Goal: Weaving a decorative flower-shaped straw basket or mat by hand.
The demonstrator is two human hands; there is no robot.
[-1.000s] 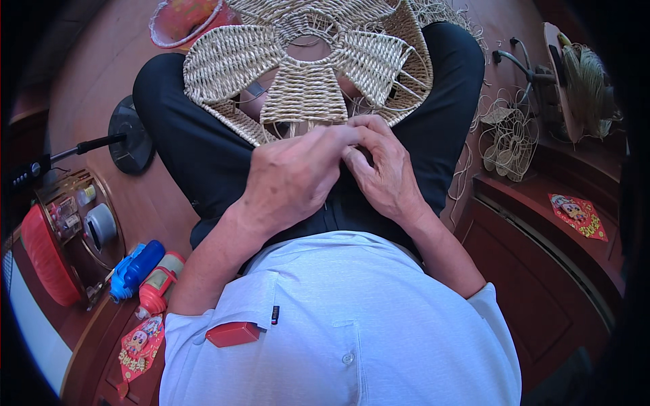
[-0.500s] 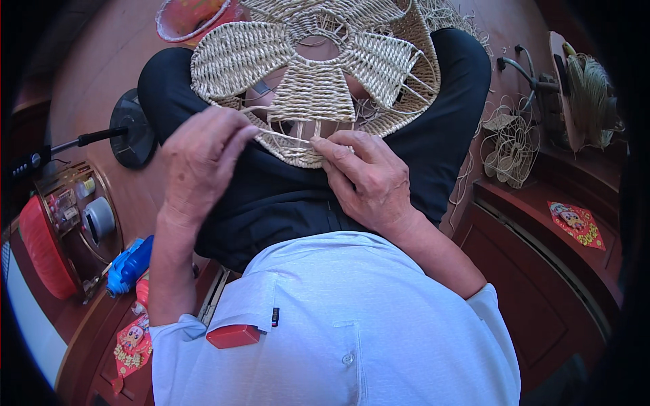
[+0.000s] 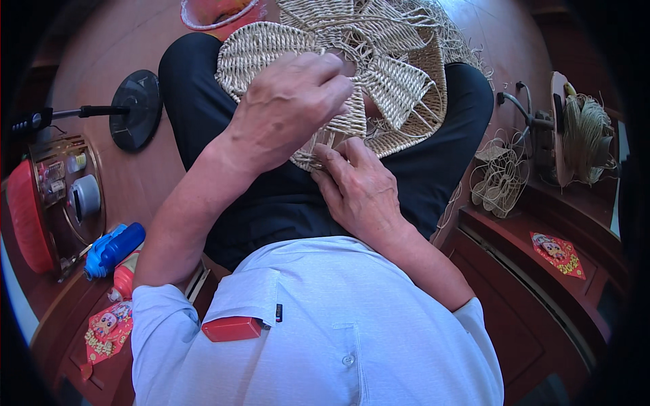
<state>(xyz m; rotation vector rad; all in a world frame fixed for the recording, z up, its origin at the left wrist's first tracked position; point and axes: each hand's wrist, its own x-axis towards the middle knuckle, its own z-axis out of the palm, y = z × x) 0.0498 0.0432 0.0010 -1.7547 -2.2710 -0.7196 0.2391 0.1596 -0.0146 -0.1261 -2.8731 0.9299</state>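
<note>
A round, flower-shaped straw weaving [image 3: 261, 57] with petal-like panels rests across my lap, its centre ringed by twisted straw. My left hand [image 3: 288, 111] is raised over the lower left panel with its fingers curled closed; what they hold, if anything, is hidden. The near rim is pinched by my right hand [image 3: 359, 183], thumb and fingers beside the bare spokes of the lower panel. On the right panel [image 3: 396, 88], straw ends stick out past the weave. My left hand covers much of the near panel.
Loose straw [image 3: 467, 54] lies beyond my right knee. A red basin [image 3: 217, 17] stands at the far left, near a black round stand base [image 3: 135, 111]. To the right are a wire-like straw frame [image 3: 501, 176] and a hanging straw bundle [image 3: 586, 139]. A blue bottle [image 3: 122, 247] lies left.
My left hand has moved up and right, from beside the near rim to over the weaving. My right hand stays at the rim. The view has shifted slightly.
</note>
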